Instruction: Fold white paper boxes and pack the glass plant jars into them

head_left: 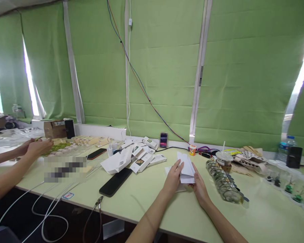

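Note:
My left hand [172,176] and my right hand [199,187] hold a white folded card box [186,167] between them, above the table. The left fingers and thumb press on its left side; the right hand grips the lower right side, with some fingertips hidden under it. Flaps stand up at the box's upper end. Beneath it lies more flat white card [181,188], partly covered by my hands. To the left is a heap of small white printed boxes [140,162]. Right of my right hand runs a row of round items in clear wrapping [224,182].
A black phone [116,182] lies left of my arms near the front edge, where pliers [98,202] hang over. Behind stand an orange tub [192,150] and a lidded cup [223,161]. Clear cups [288,185] line the right. Another person's hands [38,146] work at far left.

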Available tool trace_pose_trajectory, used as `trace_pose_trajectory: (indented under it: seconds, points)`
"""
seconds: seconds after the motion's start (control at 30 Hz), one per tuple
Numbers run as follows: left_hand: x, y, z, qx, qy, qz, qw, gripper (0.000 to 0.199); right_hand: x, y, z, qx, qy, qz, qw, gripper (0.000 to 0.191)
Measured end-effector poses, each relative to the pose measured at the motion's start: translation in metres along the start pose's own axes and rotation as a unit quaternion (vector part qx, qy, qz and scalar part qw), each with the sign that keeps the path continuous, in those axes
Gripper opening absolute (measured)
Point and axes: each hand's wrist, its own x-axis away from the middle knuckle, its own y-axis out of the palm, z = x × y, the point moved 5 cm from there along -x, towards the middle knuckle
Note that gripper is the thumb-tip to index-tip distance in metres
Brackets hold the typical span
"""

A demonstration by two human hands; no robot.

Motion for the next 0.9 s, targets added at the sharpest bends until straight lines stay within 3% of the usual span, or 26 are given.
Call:
trace_pose_trajectory:
  seconds: [0.37,0.9]
  points:
    - [0.002,0.003,-0.004,0.003,0.002,-0.001,1.000,0.074,-0.005,-0.008,0.005,-0.026,0.028,0.021,0.999,0.066]
    - [0.006,-0.005,0.016,0.070,0.044,-0.052,0.995,0.085,-0.008,-0.011,0.004,-0.084,0.022,0.049,0.995,0.057]
